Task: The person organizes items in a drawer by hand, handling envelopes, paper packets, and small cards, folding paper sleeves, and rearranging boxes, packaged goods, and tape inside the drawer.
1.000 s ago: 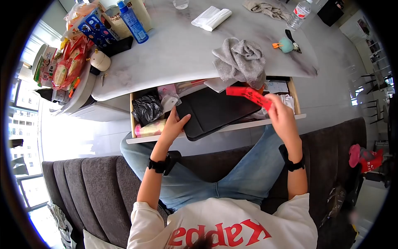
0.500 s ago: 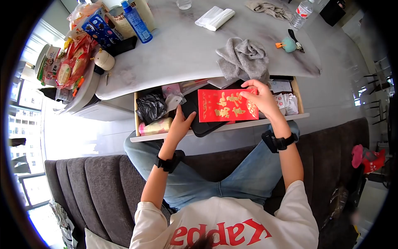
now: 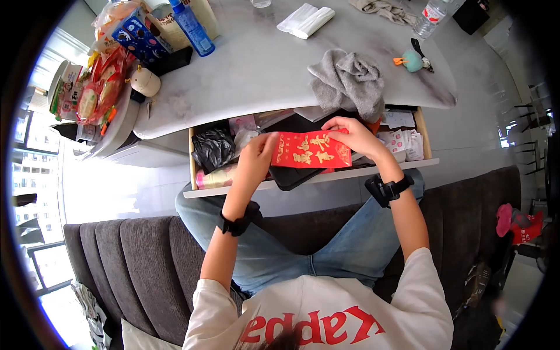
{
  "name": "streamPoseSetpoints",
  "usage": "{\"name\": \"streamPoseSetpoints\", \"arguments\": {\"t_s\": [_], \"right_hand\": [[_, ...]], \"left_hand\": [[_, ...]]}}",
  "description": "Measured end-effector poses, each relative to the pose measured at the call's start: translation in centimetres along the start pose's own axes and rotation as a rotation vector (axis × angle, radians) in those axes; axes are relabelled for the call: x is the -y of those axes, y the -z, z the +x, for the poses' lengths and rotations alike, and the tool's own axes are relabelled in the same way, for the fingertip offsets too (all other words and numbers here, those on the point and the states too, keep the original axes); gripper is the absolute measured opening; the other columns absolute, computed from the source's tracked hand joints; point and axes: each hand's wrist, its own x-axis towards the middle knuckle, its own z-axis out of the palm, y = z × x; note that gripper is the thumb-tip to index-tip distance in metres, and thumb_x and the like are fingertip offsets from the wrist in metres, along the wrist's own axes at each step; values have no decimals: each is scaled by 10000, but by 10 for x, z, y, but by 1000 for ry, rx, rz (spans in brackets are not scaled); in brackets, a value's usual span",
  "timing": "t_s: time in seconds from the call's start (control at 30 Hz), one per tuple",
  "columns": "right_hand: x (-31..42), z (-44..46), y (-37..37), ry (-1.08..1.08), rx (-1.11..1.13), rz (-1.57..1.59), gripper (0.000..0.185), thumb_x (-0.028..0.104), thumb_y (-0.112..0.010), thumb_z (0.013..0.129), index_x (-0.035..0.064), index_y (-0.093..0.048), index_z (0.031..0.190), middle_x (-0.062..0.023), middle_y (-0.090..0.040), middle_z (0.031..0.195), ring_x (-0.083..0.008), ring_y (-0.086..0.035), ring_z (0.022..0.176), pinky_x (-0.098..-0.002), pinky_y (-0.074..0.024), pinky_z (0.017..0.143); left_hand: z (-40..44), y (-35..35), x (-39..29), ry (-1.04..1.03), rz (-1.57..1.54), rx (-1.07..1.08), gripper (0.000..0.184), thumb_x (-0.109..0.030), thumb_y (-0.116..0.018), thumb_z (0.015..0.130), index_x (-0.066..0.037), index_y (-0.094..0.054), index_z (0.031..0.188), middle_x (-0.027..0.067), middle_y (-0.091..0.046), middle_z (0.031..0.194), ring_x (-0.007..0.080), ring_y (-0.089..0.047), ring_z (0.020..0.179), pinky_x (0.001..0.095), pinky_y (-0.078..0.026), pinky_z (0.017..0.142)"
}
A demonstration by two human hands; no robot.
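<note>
A red envelope [image 3: 309,150] with gold characters is held flat above the open drawer [image 3: 361,173]. My right hand [image 3: 356,137] pinches its upper right part between thumb and fingers. At its left end, my left hand [image 3: 256,156] grips the edge, fingers closed. Under the envelope lies a black flat case [image 3: 289,178], partly covered. A black plastic bag [image 3: 213,148] and a yellow-pink roll [image 3: 216,177] sit at the drawer's left. White packets [image 3: 408,144] lie at its right.
A grey cloth [image 3: 350,84] hangs over the table edge above the drawer. On the tabletop are white tissues [image 3: 305,21], a blue spray bottle [image 3: 192,28], a water bottle [image 3: 430,18] and a teal toy [image 3: 412,60]. Snack packages [image 3: 102,87] crowd the left side.
My left hand has risen from the black case to the envelope's left end and taken hold of it. The envelope has shifted slightly left, with my right hand still on it.
</note>
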Motion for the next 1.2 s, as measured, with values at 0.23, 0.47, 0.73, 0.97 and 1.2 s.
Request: {"name": "streamPoseSetpoints", "arguments": {"t_s": [0.23,0.47,0.73,0.97,1.2], "right_hand": [[3,-18,-5,401,-195,-627,253,131,-616,821,51,-588,1059,-65,-568,1130,-214,-474,1125,-363,-319,993],[9,-44,-17,476,43,-836,387,273,-659,779,75,-592,1105,-105,-504,1262,-277,-334,1281,-449,-193,1085],[-5,-47,-25,494,-161,-889,471,176,-688,722,81,-543,1160,-115,-429,1326,-278,-337,1276,-455,-248,1062],[-9,-47,-24,604,-199,-958,454,112,-677,713,102,-563,1151,-95,-506,1239,-280,-473,1136,-419,-349,996],[16,-66,-31,733,-262,-880,486,84,-707,653,90,-578,1122,-72,-531,1217,-262,-562,992,-394,-461,835]], "left_hand": [[-10,-23,14,-273,569,64,440,-267,-540,876,-2,-495,1224,182,-447,1271,317,-386,1209,399,-304,1010],[-28,-12,4,-310,698,139,545,-359,-515,880,78,-470,1202,229,-410,1314,358,-409,1202,418,-337,989],[-56,-3,-14,-421,713,157,740,-394,-686,737,65,-419,1252,262,-412,1286,384,-421,1180,438,-347,987],[-50,5,-4,-497,734,145,716,-18,-698,591,-54,-460,1265,126,-489,1244,300,-472,1123,373,-445,911],[-61,33,-27,-708,704,32,622,-27,-670,525,-50,-556,1136,58,-590,1101,231,-557,1015,328,-527,768]]}}
